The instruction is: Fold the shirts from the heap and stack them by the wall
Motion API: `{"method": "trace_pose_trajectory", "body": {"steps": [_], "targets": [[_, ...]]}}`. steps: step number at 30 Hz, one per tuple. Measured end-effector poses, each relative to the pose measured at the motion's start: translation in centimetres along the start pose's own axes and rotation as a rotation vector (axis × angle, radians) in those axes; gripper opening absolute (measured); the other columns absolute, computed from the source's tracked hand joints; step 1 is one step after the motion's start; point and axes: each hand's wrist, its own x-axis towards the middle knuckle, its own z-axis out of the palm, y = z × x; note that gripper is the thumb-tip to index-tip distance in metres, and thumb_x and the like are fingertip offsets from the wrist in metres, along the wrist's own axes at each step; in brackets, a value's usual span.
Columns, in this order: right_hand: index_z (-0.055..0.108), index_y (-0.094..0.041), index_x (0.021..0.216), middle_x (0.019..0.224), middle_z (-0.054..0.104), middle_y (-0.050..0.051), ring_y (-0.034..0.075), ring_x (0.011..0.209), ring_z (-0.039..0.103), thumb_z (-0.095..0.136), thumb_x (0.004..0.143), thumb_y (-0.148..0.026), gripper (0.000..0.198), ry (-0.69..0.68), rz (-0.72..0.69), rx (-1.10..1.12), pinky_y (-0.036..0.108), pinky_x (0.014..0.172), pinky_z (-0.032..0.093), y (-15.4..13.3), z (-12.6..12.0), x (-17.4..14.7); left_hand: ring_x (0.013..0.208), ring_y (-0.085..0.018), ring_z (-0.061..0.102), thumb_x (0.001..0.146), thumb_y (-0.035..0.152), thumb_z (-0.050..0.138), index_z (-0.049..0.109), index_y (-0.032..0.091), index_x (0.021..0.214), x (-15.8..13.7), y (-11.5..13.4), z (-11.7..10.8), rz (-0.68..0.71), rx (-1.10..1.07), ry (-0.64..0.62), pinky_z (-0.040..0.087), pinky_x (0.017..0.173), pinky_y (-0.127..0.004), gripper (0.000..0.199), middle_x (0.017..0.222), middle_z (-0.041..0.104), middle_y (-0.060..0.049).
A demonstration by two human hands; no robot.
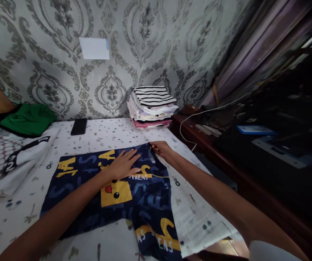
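A navy shirt [90, 210] with yellow lettering and a yellow cartoon face lies spread on the white patterned sheet. One sleeve hangs toward the near edge. My left hand [124, 165] rests flat on the shirt's upper middle, fingers stretched out. At the shirt's far right corner, my right hand [160, 148] pinches the fabric between thumb and fingers. My left forearm covers part of the shirt's front.
A stack of folded clothes [153, 107] stands against the wall. A black phone [79, 127] lies on the sheet [112, 130]. Green cloth [29, 119] and other loose garments [22, 159] are at left. A white cable [213, 108] crosses the dark red furniture [199, 136] at right.
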Motion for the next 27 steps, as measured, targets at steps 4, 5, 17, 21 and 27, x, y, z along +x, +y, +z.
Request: {"method": "trace_pose_trajectory", "body": {"steps": [4, 5, 17, 21, 27], "targets": [[0.052, -0.017, 0.059, 0.043, 0.051, -0.003, 0.005, 0.035, 0.033, 0.063, 0.077, -0.009, 0.023, 0.108, -0.058, -0.130, 0.018, 0.035, 0.024, 0.0, 0.1, 0.5, 0.150, -0.033, 0.029, 0.098, 0.063, 0.031, 0.043, 0.023, 0.151, -0.3, -0.1, 0.6, 0.014, 0.037, 0.015, 0.028, 0.120, -0.058, 0.067, 0.161, 0.035, -0.016], [0.054, -0.016, 0.060, 0.044, 0.052, -0.002, 0.006, 0.035, 0.035, 0.063, 0.076, -0.010, 0.019, 0.121, -0.080, -0.163, 0.019, 0.036, 0.025, -0.1, 0.1, 0.3, 0.150, -0.033, 0.029, 0.099, 0.062, 0.031, 0.043, 0.022, 0.151, -0.4, -0.1, 0.4, 0.010, 0.038, 0.014, 0.028, 0.120, -0.058, 0.067, 0.160, 0.035, -0.016], [0.050, -0.012, 0.141, 0.151, 0.048, 0.020, 0.033, 0.142, 0.040, 0.044, 0.096, -0.048, 0.057, -0.122, -0.970, -1.206, 0.051, 0.115, 0.033, 4.2, 4.2, -3.5, 0.151, -0.026, 0.027, 0.102, 0.057, 0.027, 0.033, 0.015, 0.155, -8.7, -4.5, -3.7, -0.388, 0.024, -0.036, 0.022, 0.122, -0.053, 0.068, 0.162, 0.033, -0.015], [0.040, -0.007, 0.150, 0.158, 0.037, 0.020, 0.031, 0.150, 0.028, 0.033, 0.100, -0.053, 0.068, -0.076, -0.878, -1.380, 0.051, 0.120, 0.025, 6.1, 4.2, -2.9, 0.152, -0.029, 0.025, 0.101, 0.056, 0.027, 0.036, 0.018, 0.153, -15.1, -9.8, -5.0, -0.611, 0.097, -0.020, 0.018, 0.121, -0.056, 0.065, 0.162, 0.033, -0.014], [0.039, -0.008, 0.152, 0.159, 0.035, 0.020, 0.031, 0.151, 0.026, 0.032, 0.101, -0.056, 0.070, -0.076, -0.867, -1.392, 0.051, 0.120, 0.024, 6.0, 4.1, -2.7, 0.153, -0.026, 0.021, 0.101, 0.049, 0.024, 0.032, 0.018, 0.155, -19.4, -13.0, -5.9, -0.726, 0.176, -0.044, 0.018, 0.121, -0.053, 0.063, 0.165, 0.027, -0.011]]}}
